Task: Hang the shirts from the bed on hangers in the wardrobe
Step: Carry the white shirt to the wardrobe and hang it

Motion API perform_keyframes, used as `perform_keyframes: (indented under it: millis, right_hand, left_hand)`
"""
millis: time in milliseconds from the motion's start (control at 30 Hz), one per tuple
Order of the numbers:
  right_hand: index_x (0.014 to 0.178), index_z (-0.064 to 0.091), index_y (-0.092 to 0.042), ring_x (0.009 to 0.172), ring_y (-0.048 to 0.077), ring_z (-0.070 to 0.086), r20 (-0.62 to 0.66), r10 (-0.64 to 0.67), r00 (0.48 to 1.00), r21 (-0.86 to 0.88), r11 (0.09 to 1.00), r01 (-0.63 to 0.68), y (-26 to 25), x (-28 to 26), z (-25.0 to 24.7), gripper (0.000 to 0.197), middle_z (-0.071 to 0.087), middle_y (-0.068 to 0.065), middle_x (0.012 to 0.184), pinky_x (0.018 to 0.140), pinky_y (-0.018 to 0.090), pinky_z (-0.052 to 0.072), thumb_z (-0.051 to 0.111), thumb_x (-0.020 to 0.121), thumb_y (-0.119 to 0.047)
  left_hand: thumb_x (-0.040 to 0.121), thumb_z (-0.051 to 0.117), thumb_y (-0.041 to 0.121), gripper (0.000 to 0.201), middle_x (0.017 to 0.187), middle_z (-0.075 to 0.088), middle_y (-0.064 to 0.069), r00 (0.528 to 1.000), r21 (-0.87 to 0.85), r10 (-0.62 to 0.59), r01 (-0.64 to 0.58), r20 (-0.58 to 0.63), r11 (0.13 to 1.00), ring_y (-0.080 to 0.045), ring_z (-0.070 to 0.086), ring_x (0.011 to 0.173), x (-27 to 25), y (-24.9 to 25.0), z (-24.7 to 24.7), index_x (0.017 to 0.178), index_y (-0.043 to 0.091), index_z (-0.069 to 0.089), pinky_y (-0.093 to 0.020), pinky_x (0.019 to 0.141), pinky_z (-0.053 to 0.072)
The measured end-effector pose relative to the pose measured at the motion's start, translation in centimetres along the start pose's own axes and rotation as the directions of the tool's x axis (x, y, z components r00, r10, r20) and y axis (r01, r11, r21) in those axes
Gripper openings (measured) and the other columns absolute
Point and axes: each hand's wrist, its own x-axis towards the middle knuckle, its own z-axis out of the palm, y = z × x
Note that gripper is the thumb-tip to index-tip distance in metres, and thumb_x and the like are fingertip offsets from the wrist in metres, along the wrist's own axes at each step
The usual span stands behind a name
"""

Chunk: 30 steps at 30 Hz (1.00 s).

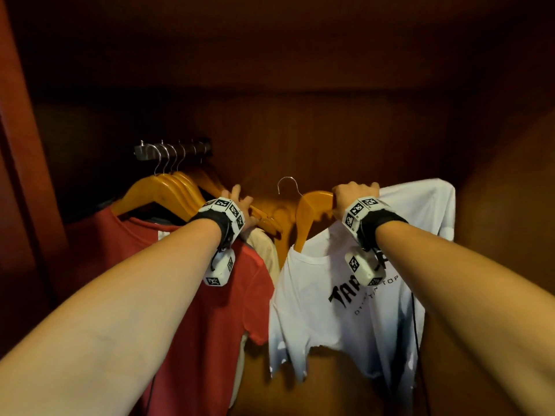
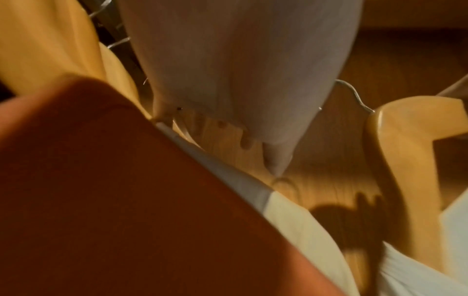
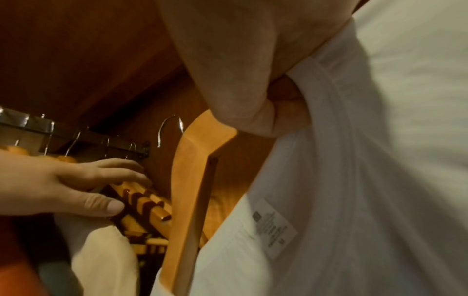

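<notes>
On the left, a metal rail point(image 1: 172, 149) holds a bunch of wooden hangers point(image 1: 168, 187). We count about five hooks there, but they sit so close that we cannot be sure. A red shirt point(image 1: 210, 295) hangs on the front one, and a cream shirt point(image 1: 267, 250) peeks out behind it. Our left hand point(image 1: 243, 210) rests on the hanger arms with its fingers out straight. We think it pushes them aside to make room.

On the right, our right hand point(image 1: 351, 195) is curled tight around one more wooden hanger point(image 1: 312, 211). The white shirt point(image 1: 345, 310) is already on it. Its hook point(image 1: 288, 184) points up in the air, not on the rail yet. We hold it high so the hook can go over the rail. So we see three shirts and two hands.
</notes>
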Motion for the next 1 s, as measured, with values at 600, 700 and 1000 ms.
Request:
perform_keyframes:
  millis: [600, 700, 1000]
  right_hand:
    - [0.098, 0.062, -0.017, 0.081, 0.026, 0.066, 0.077, -0.092, 0.993, 0.044, 0.995, 0.089, -2.4, -1.1, -0.6, 0.023, 0.06, 0.003, 0.079, 0.081, 0.041, 0.057, 0.068, 0.087, -0.036]
    - [0.099, 0.061, -0.018, 0.082, 0.027, 0.067, 0.083, -0.105, 0.991, 0.054, 0.993, 0.101, -2.9, -1.1, -0.8, 0.021, 0.06, 0.003, 0.079, 0.081, 0.043, 0.057, 0.069, 0.087, -0.034]
    - [0.098, 0.066, -0.014, 0.074, 0.03, 0.064, 0.125, -0.141, 0.982, 0.048, 0.99, 0.136, -4.0, -1.3, -0.9, 0.019, 0.064, 0.006, 0.082, 0.072, 0.04, 0.053, 0.064, 0.087, -0.029]
  left_hand:
    - [0.081, 0.049, 0.066, 0.072, 0.152, 0.024, -0.007, 0.998, 0.09, -0.047, 0.043, 0.039, 0.995, -0.033, 0.02, 0.141, -0.4, -0.6, 1.4, 0.14, 0.025, 0.049, -0.052, 0.11, 0.027]
    - [0.086, 0.051, 0.063, 0.061, 0.153, 0.02, -0.01, 1.0, 0.171, 0.0, -0.002, 0.014, 0.985, -0.032, 0.016, 0.142, -0.8, -1.1, 2.3, 0.136, 0.029, 0.054, -0.049, 0.111, 0.023]
    - [0.082, 0.058, 0.066, 0.059, 0.14, 0.041, -0.005, 0.989, 0.091, 0.139, -0.142, 0.042, 0.986, -0.03, 0.03, 0.134, -2.6, -2.1, 1.2, 0.135, 0.04, 0.053, -0.05, 0.108, 0.025]
